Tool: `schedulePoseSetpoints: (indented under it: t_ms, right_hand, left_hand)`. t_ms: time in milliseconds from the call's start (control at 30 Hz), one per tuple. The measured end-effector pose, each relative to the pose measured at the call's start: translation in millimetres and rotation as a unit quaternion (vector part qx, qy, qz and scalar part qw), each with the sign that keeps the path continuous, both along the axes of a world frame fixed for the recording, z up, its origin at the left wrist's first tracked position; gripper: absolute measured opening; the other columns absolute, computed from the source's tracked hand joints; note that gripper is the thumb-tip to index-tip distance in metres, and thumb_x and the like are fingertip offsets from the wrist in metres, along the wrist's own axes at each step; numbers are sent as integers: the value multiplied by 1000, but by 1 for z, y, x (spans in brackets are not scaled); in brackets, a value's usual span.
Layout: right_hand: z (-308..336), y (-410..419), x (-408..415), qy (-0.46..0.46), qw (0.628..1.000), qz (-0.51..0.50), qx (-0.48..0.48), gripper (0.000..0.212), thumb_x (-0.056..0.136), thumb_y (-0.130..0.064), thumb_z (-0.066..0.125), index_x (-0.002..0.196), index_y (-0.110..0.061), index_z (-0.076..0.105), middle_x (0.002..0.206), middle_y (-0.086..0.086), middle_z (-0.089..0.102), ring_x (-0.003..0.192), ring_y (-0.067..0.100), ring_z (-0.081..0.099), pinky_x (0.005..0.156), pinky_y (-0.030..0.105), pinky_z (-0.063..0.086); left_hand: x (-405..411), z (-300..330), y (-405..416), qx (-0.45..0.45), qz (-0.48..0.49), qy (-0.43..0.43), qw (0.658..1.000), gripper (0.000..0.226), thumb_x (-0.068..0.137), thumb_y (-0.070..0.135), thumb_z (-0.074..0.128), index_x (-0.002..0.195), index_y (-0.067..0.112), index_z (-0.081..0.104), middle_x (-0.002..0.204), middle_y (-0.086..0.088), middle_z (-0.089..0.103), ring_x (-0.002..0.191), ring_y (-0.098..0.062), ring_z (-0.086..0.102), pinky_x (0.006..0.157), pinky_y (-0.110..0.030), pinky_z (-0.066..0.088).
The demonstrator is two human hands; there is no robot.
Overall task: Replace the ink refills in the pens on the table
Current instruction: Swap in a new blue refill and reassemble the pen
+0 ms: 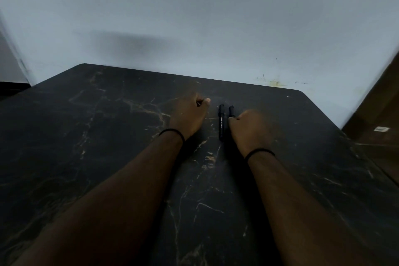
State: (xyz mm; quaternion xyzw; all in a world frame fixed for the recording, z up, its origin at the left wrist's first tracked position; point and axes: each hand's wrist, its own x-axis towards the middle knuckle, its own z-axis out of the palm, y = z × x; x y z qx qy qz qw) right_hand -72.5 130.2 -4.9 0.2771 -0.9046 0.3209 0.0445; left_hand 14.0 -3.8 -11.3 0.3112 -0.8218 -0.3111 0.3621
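A dark surface (108, 136) with pale veins sits against a light wall (194, 17). Two black pens (221, 122) lie side by side on it, between the two hands. The left hand (190, 114) is curled into a loose fist just left of the pens; something thin may be pinched in it, but it is too small to tell. The right hand (250, 129) is curled too, its fingers touching the right pen. Each wrist wears a black band (172, 131). The rest of the surface is bare out to its edges.
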Motion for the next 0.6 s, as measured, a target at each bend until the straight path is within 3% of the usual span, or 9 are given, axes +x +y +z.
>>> schedulePoseSetpoints:
  t_ms: [233,600]
  right_hand:
    - [0,-8,-1,44,998,-26,37,37,91,-43,59,97,-9,74,101,11,72,96,32,68,78,33,54]
    - [-2,-14,-2,72,997,-25,24,32,90,-42,60,99,-13,69,104,10,70,98,33,67,76,34,49]
  left_hand:
    - [2,3,4,5,-9,-15,1000,20,98,37,53,88,21,56,84,2,61,80,-16,57,73,-31,45]
    - [1,2,5,-10,-3,-14,1000,20,97,36,55,82,23,53,75,7,56,70,-9,51,67,-29,41]
